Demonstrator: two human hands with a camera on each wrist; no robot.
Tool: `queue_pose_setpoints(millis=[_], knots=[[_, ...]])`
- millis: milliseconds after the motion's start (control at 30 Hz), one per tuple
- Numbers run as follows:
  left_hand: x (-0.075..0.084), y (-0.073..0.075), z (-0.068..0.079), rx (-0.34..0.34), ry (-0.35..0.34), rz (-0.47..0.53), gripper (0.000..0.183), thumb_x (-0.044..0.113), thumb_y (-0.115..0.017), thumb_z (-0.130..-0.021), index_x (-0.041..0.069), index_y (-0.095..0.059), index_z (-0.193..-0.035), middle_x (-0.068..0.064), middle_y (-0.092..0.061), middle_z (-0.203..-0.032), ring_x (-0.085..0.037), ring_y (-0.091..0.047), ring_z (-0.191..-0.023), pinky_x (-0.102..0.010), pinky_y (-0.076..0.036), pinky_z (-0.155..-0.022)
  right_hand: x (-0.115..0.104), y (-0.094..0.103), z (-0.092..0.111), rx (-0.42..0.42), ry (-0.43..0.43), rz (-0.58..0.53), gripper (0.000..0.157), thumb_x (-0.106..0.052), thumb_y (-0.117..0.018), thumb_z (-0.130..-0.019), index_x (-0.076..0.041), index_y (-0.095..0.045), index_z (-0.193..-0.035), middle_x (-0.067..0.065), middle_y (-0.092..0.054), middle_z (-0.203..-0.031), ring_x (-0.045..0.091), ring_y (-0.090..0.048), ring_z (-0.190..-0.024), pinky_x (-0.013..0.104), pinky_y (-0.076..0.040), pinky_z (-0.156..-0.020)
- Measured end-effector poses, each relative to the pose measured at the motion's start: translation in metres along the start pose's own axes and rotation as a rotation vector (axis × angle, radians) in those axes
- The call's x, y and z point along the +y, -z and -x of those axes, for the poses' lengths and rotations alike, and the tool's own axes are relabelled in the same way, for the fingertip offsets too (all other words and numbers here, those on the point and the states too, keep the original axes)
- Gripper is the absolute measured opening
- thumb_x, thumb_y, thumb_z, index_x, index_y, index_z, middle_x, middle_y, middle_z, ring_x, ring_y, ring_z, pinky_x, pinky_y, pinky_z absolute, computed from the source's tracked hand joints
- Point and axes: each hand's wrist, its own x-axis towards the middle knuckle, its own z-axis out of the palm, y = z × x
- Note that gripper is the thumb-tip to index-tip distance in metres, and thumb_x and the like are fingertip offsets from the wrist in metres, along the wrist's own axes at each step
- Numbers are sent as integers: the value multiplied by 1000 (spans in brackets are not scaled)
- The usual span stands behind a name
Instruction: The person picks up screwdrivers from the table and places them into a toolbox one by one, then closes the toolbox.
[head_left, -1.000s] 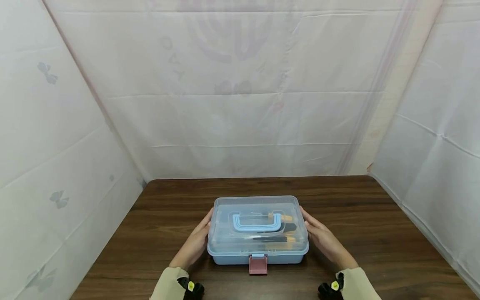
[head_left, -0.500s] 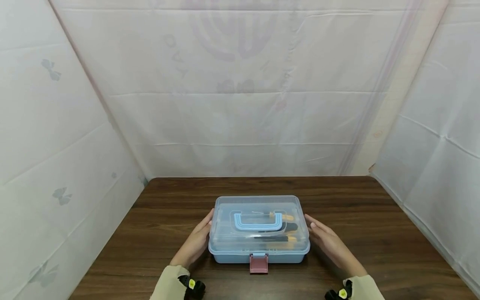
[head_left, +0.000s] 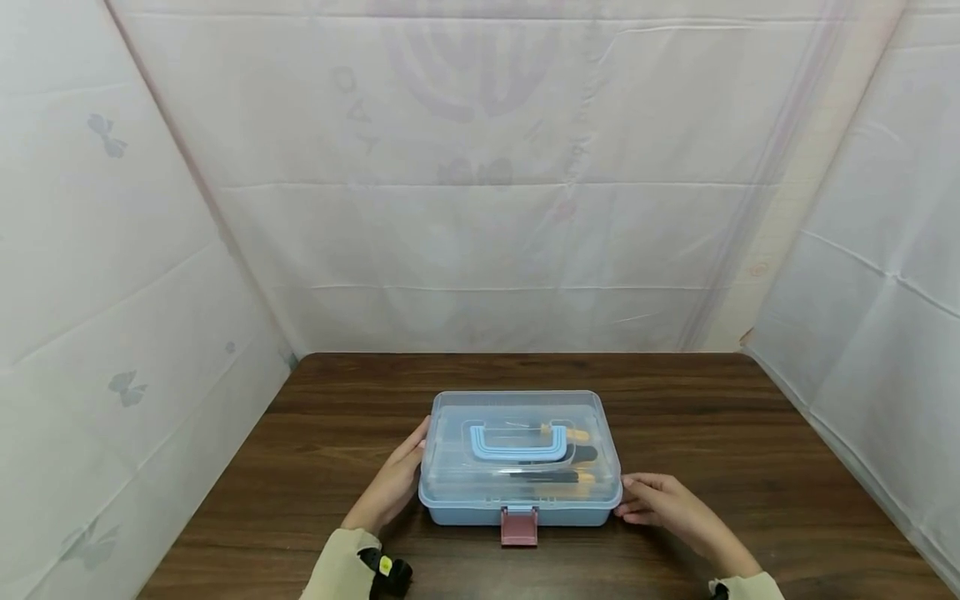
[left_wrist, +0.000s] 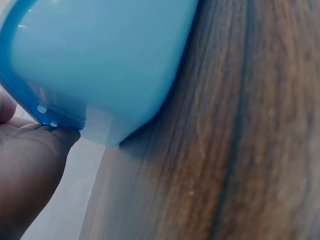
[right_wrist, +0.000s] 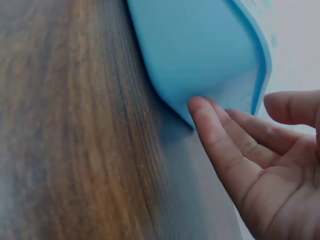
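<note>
A light blue plastic toolbox (head_left: 480, 492) with a closed clear lid sits on the table. A blue handle (head_left: 517, 454) lies on the lid and a pink latch (head_left: 519, 528) hangs down at the front. Tools with black and orange-yellow parts (head_left: 577, 435) show through the lid. My left hand (head_left: 393, 479) rests along the toolbox's left side, fingers extended under the rim in the left wrist view. On the right, my right hand (head_left: 671, 508) is near the front corner, fairly straight fingers at the lower wall (right_wrist: 200, 45) and thumb near the rim.
The dark brown wooden table (head_left: 360, 392) has its back edge against a pale sheet (head_left: 480, 250). Similar sheets stand at the left (head_left: 112, 333) and right (head_left: 862, 333).
My right hand has moved off the toolbox's right side and come toward the front right corner, its fingers now lower. The left hand stays in place. The toolbox stays closed.
</note>
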Motion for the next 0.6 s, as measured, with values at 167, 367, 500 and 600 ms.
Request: queue_pose_setpoints(millis=[167,367,500,600], knots=[[0,0,0,-1,10,-1,55,24,-31,-106,8,-10,-155,-10,-4,-163,-30,4,-149,-52,-1,-119,6,-4,3,-68,-13,40,37,-16,-44,-99,16,-59,-111,6,-70,-87,14,-68,-78,27,-59,-69],[-1,1,0,-4,7,-2,56,24,-32,-106,7,-10,-155,-12,-3,-163,-31,4,-149,-53,-1,-119,8,-9,6,-157,0,52,38,-15,-43,-99,17,-62,-106,5,-71,-80,8,-67,-68,20,-56,-60],[-2,2,-1,-10,-1,-8,59,28,-33,-105,7,-9,-155,-12,-3,-163,-31,5,-149,-53,-2,-119,7,-14,6,-256,22,6,38,-13,-42,-100,19,-59,-111,9,-73,-86,7,-68,-70,19,-56,-61],[-4,2,0,-9,13,-18,61,31,-34,-105,10,-8,-155,-10,-3,-163,-29,4,-149,-52,-3,-119,7,-21,5,-309,21,-41,40,-14,-43,-101,20,-57,-115,10,-73,-89,9,-69,-74,20,-57,-64]])
